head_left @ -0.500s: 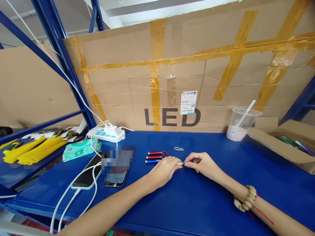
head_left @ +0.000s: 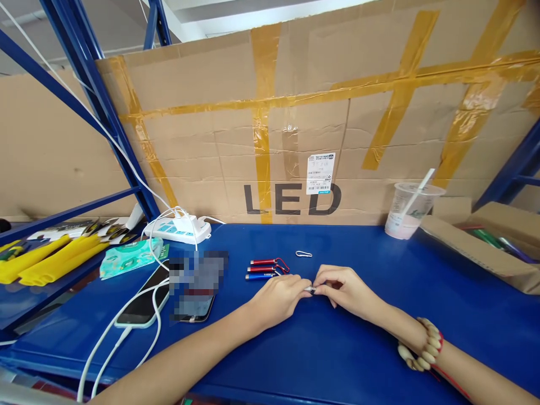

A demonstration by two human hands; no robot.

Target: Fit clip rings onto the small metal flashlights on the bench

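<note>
My left hand [head_left: 280,301] is closed round a small silver tube [head_left: 310,289], most of it hidden by the fingers. At the tube's dark right end, the thumb and fingertips of my right hand [head_left: 346,288] are pinched; any smaller part between them is too tiny to make out. Just beyond my left hand lie two red tube-shaped keychain lights [head_left: 261,262] and a blue keychain light [head_left: 258,277], side by side. The red ones have red clips. A loose silver carabiner clip [head_left: 304,254] rests on the blue table [head_left: 329,349] behind my hands.
On the left are a charging phone [head_left: 143,304], a blurred-out dark phone [head_left: 198,309], white cables, a power strip [head_left: 179,229], a teal packet [head_left: 130,259] and yellow sleeves [head_left: 63,261]. A plastic cup with straw [head_left: 411,211] and an open cardboard box [head_left: 481,253] stand at right.
Both hands have shifted slightly lower in view, still together at the silver tube. My right fingers have turned and now sit closer against its end. The camera view has moved a little.
</note>
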